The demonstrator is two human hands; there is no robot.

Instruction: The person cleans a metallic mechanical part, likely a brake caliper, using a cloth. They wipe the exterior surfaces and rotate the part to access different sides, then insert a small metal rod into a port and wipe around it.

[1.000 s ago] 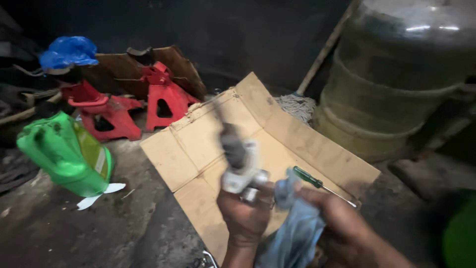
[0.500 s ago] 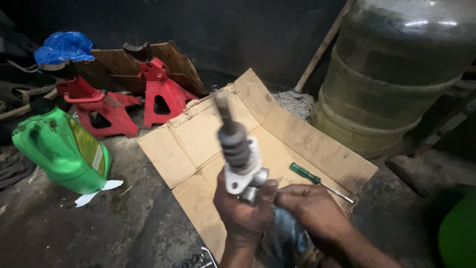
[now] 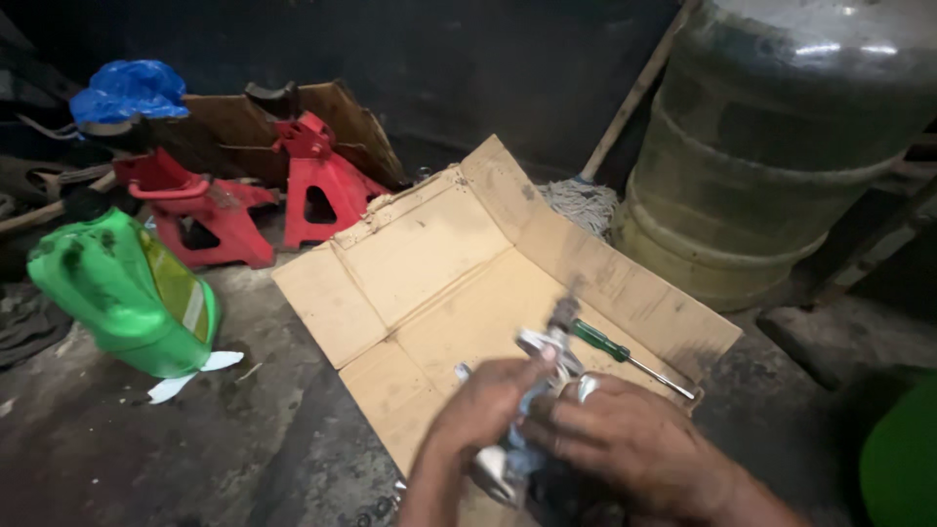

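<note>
My left hand [image 3: 485, 407] grips a small metal cylinder part [image 3: 554, 344] with a dark rubber boot and a thin rod at its top, tilted up and to the right over the flattened cardboard [image 3: 439, 254]. My right hand [image 3: 625, 439] closes around the part's lower end together with a blue-grey rag [image 3: 515, 459], most of which is hidden under the fingers. A green-handled screwdriver [image 3: 625, 356] lies on the cardboard just right of the part.
A green plastic jug [image 3: 122, 293] lies on the dirty floor at the left. Two red jack stands [image 3: 317, 190] and a blue cap [image 3: 127, 93] sit behind it. A large grimy water bottle [image 3: 781, 146] stands at the right, with a mop head [image 3: 581, 205] beside it.
The part has dropped lower and tilted right. My right hand, earlier holding the rag apart, now wraps over the part's base with the rag. The view has shifted slightly.
</note>
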